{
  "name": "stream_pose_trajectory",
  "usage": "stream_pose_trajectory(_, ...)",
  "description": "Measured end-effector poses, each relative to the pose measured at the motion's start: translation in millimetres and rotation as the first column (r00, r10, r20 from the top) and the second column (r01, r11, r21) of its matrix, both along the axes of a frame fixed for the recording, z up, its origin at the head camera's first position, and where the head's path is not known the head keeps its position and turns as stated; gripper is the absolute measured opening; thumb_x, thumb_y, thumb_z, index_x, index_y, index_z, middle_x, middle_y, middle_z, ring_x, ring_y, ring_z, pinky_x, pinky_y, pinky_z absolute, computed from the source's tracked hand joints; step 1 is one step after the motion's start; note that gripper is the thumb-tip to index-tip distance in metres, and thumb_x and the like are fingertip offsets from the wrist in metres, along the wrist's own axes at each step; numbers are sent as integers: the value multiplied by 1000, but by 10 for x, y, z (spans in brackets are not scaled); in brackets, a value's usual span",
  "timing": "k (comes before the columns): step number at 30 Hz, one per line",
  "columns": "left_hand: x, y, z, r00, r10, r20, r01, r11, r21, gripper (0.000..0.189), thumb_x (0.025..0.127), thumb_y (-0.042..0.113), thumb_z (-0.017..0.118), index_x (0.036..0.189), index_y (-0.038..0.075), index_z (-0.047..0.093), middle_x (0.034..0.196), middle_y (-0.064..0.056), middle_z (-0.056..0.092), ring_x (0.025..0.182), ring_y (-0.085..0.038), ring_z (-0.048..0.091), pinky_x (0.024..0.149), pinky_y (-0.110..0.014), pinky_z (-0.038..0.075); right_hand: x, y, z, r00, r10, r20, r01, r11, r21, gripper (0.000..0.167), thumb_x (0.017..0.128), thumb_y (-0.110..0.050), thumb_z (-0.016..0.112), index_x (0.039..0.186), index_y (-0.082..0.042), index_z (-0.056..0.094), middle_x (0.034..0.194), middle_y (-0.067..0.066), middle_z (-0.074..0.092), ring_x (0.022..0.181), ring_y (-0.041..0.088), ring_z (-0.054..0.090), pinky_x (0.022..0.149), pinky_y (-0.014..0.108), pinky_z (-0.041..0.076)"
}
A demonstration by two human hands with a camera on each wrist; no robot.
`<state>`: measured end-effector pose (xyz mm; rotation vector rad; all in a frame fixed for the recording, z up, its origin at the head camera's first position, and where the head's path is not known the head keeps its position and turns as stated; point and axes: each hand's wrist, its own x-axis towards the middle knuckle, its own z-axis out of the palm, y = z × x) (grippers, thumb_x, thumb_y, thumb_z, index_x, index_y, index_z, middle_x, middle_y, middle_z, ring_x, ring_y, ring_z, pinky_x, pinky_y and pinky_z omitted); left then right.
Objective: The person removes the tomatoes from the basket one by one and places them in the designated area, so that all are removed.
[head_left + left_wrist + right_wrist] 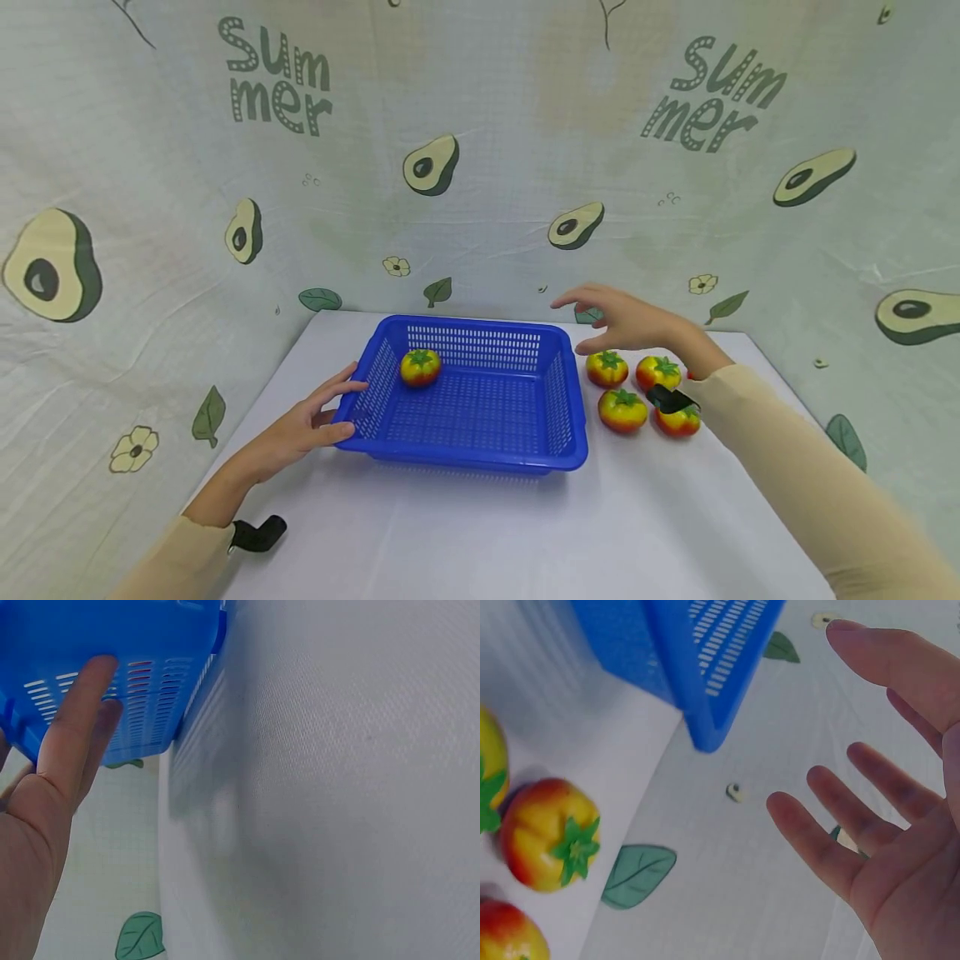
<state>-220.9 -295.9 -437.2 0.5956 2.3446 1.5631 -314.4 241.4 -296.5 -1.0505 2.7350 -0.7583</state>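
Observation:
A blue plastic basket (465, 460) with slotted walls stands on the table, one yellow-red tomato (420, 367) with a green star-shaped top inside it, near the left wall. My left hand (315, 417) holds the basket's left rim. Seen from the left wrist, its fingers (79, 727) lie against the slotted outer wall. My right hand (626, 321) hovers past the basket's right back corner, fingers spread and thumb apart, with nothing in it. Below and beside it sit several more tomatoes (622, 411), one partly hidden behind the right forearm.
A white table (450, 542) carries everything. Pale cloth (495, 250) printed with avocados and leaves hangs behind and along both sides. Black wrist straps with small devices (258, 533) sit on both sleeves.

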Motion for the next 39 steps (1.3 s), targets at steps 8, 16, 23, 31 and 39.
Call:
stream_pose_trajectory(8,3,5,-1,1000,0,-10,0,1000,2,60,107,18,63,163,18,41,180,-1,-5,149,-64,32,105,-47,57,-92,-372,50,999,37,26,-36,999,-15,72,89,-15,88,153,-16,55,159,14,49,142,39,51,105,60,55)
stream_pose_trajectory(16,4,1,-2,1000,3,0,-3,1000,12,60,107,18,64,163,18,41,180,-1,-5,149,-63,32,103,-42,58,-189,-724,-4,998,61,11,-61,998,14,73,90,-17,86,155,-18,53,161,13,47,141,38,53,101,52,59)
stream_pose_trajectory(23,15,1,-4,1000,2,4,-2,1000,24,61,107,18,64,163,16,41,180,-1,-5,149,-63,33,102,-38,59,-235,-1010,-86,995,93,42,-94,995,27,74,91,-17,86,156,-20,52,161,12,45,143,40,51,102,49,59)
stream_pose_trajectory(31,9,6,-4,1000,0,2,0,1000,14,60,107,18,64,162,17,41,180,0,-4,148,-62,34,104,-44,58,-336,-1295,-244,990,140,20,-141,989,51,74,90,-18,87,156,-18,53,159,10,49,138,35,57,110,51,53)
stream_pose_trajectory(39,2,-4,-10,1000,-1,-4,1,1000,7,60,107,17,64,163,16,41,180,0,-4,148,-62,34,105,-47,58,-405,-1704,-408,976,216,18,-217,971,101,74,91,-18,85,156,-12,52,163,9,48,146,33,49,121,47,43)
